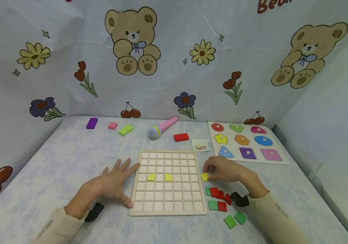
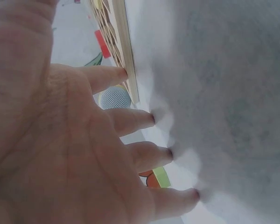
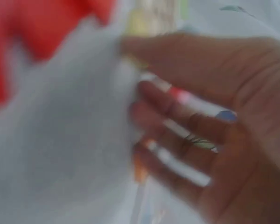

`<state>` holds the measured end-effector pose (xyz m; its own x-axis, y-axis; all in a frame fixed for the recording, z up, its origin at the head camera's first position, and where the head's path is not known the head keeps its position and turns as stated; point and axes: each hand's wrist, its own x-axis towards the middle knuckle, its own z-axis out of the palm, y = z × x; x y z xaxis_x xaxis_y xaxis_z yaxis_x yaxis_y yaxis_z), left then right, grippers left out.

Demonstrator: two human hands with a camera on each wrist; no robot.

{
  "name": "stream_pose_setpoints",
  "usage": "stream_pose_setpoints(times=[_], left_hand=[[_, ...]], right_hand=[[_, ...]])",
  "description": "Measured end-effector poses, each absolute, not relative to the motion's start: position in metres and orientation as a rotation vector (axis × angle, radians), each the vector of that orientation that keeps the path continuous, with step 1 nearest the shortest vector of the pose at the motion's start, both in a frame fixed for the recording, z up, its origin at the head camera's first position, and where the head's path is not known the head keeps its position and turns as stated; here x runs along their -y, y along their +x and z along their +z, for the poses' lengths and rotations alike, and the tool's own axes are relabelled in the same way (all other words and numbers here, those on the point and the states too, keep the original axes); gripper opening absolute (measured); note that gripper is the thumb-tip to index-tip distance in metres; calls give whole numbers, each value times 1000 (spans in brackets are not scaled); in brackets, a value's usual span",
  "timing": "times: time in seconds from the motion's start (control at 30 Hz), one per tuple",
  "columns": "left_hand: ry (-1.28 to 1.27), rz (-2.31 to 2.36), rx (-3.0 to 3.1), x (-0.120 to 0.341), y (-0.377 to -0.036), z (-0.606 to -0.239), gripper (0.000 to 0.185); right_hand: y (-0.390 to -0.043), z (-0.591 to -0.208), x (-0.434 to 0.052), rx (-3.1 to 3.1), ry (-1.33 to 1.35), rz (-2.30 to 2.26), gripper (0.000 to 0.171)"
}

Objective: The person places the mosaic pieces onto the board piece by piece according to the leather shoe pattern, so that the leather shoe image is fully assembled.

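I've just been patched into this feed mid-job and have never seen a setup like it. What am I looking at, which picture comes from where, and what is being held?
There is no machine: a person works with two bare hands. The large picture comes from a camera on the head; the two small ones come from cameras on each wrist, and the right one is blurred.

The left hand lies flat, fingers straight, against the left edge of a wooden grid board. The right hand pinches a yellow tile just beside the board's right edge. Two yellow tiles already sit in the grid. Red and green tiles lie near the right wrist. Farther back are a toy microphone, coloured blocks and a shape puzzle.
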<state>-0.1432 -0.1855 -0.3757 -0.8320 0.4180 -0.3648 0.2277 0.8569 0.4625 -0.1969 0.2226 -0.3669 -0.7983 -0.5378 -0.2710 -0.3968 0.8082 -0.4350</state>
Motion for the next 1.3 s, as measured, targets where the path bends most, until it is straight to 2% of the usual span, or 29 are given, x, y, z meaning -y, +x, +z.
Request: stream_pose_setpoints(times=[0.33, 0.9, 1.3], left_hand=[[494, 550, -2562, 186, -142, -374, 131], [475, 537, -2568, 185, -142, -373, 131], [462, 523, -2570, 184, -143, -375, 131]], right_hand=[[-199, -364, -213, -2684, -874, -429, 14], [-186, -359, -113, -2630, -1173, -386, 15], [-177, -365, -88, -2609, -1226, -253, 15]])
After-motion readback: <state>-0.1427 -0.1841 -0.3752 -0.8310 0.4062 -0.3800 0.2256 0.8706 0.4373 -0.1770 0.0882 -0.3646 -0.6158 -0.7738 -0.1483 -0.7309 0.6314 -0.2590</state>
